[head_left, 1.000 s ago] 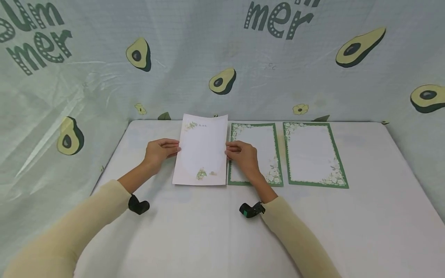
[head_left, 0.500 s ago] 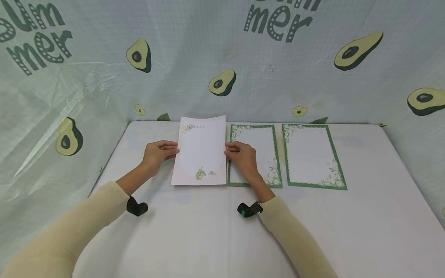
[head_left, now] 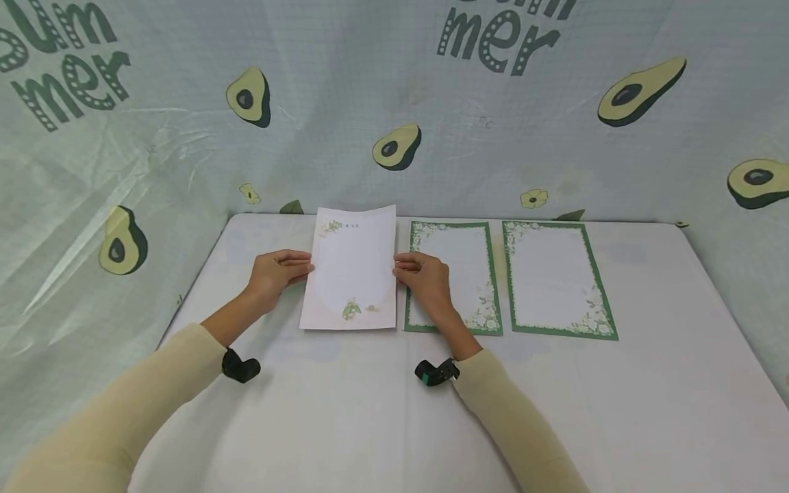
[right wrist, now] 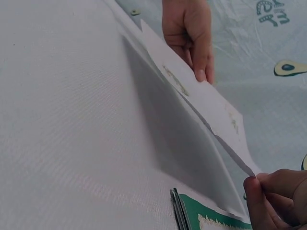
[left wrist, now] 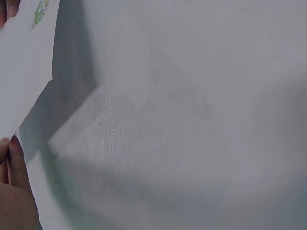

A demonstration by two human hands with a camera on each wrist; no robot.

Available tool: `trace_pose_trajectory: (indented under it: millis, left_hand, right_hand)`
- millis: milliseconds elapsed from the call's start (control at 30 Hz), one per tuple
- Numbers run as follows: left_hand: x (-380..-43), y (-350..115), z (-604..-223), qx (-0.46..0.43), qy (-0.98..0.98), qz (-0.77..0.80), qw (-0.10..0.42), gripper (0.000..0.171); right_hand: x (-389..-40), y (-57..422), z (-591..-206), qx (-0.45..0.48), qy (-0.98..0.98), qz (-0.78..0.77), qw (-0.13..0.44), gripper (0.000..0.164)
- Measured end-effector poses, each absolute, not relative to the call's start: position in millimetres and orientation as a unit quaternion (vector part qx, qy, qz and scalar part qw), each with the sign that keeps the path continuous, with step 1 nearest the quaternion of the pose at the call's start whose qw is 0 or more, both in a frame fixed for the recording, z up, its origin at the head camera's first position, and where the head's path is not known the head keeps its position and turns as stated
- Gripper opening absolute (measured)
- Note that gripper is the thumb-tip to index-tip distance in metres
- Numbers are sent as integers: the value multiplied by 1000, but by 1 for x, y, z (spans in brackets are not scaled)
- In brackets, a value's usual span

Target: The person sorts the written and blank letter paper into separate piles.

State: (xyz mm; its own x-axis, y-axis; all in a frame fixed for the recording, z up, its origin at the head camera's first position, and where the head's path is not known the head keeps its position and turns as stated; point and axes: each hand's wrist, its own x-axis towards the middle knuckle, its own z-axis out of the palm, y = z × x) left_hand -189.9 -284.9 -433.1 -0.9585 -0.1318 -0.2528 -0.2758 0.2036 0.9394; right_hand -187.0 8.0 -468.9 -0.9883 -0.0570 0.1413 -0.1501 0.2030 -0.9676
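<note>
A pale sheet of paper [head_left: 354, 274] with small leaf prints at the top left and bottom hangs between both hands. My left hand [head_left: 273, 276] pinches its left edge between thumb and fingers, and my right hand [head_left: 427, 279] pinches the right edge. In the right wrist view the sheet [right wrist: 201, 96] bows a little and stands clear of the table, its shadow below. Just right of it lies a green-bordered floral sheet [head_left: 456, 274], partly covered by my right hand. The right wrist view shows several layers at that green-bordered stack's edge [right wrist: 178, 206].
A second green-bordered floral sheet [head_left: 557, 274] lies further right, slightly turned. The white-covered table [head_left: 345, 411] ends at a back wall of avocado-printed cloth [head_left: 333, 89], which also rises on the left. Black wrist cameras sit below both hands.
Both hands have shifted slightly left with the pale sheet, opening a narrow gap between it and the nearer green-bordered sheet. The green-bordered sheets lie as before.
</note>
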Motion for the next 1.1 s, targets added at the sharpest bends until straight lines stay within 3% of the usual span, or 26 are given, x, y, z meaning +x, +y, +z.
trace_pose_trajectory:
  millis: [1100]
  left_hand:
    - [-198,-287,-441,-153,764,623,73,40]
  right_hand:
    - [-197,-1,-472,37,-822,567,48,19]
